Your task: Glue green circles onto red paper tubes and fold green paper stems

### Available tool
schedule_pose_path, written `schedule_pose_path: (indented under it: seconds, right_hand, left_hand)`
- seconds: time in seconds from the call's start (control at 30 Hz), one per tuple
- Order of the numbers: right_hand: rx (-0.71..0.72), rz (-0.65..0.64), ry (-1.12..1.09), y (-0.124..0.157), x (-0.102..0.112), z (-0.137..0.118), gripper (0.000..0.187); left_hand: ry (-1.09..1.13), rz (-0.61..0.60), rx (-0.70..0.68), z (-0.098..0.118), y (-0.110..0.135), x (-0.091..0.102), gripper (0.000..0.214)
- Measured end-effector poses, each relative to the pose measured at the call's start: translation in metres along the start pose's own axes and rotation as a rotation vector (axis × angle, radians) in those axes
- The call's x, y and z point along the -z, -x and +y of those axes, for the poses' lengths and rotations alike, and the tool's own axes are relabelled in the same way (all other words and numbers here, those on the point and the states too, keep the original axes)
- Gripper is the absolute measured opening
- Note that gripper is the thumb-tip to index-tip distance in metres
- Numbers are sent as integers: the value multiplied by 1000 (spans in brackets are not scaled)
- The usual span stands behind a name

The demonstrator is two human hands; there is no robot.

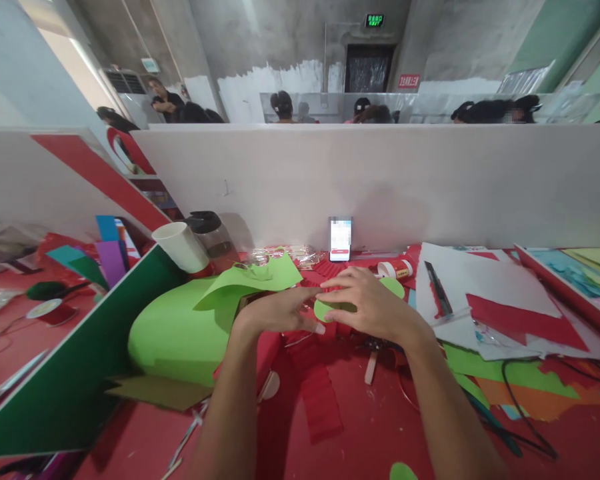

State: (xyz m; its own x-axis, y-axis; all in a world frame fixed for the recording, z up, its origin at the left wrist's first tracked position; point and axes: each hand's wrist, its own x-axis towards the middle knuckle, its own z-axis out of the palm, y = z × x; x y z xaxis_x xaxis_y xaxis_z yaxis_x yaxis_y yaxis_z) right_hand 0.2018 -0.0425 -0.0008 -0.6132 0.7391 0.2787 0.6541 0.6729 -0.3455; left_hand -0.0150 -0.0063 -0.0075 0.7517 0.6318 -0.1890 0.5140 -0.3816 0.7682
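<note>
Arching inward toward the worktop's (pixel 370 427) far edge, with bare room nearer its front edge, the left hand (pixel 285 308) held thumb and fingers parted, while the right hand (pixel 363 300) curved over a flat green disc (pixel 323 311), grip impossible to tell, beyond a pleated red strip (pixel 316 397).

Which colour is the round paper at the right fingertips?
The round paper is light green; see head view.
</note>
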Motion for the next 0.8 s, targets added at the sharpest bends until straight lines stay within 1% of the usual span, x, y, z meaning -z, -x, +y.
schedule_pose_path:
  seconds: [0.13,0.33,0.43,0.57,0.7,0.8]
  right_hand:
    - [1,-10,2,-1,0,-2,28]
    - [34,-15,4,0,-1,-3,27]
    - [40,-36,13,2,0,-1,27]
    - [59,-72,28,6,5,-1,25]
    - [70,-106,5,8,10,-4,27]
    - [78,-143,-27,8,13,-7,26]
  left_hand:
    - [-14,8,18,1,0,0,67]
    - [-3,-18,-14,5,-1,2,56]
    - [-3,-38,-18,4,-2,2,57]
    - [-16,-23,7,1,-2,1,61]
    - [-28,-9,24,3,0,1,59]
    - [-38,-3,60,4,1,1,65]
